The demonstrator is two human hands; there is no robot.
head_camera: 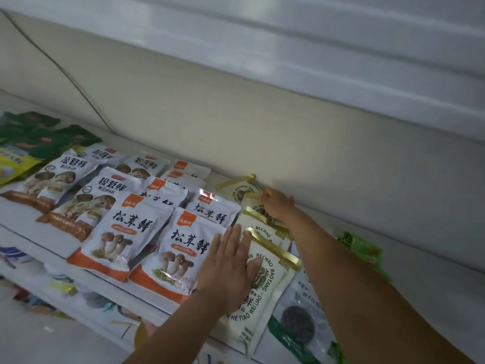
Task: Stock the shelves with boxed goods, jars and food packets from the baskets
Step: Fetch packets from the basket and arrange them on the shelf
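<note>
A row of cream packets with gold top strips lies overlapped on the white shelf point(26, 222), running from the front edge to the back wall. My left hand point(231, 264) presses flat, fingers straight, on the front cream packet point(265, 292) and the edge of an orange-and-white mushroom packet point(170, 261). Farther back, my right hand point(275, 203) pinches the top of a rear cream packet point(252, 203) close to the wall. No basket is in view.
Several white mushroom packets point(123, 232) fill the shelf's middle, with brown-banded ones point(44, 182) and dark green packets point(39, 135) to the left. A clear packet with a dark disc point(299, 319) and green packets point(364, 248) lie right of my arm. Lower shelves show below left.
</note>
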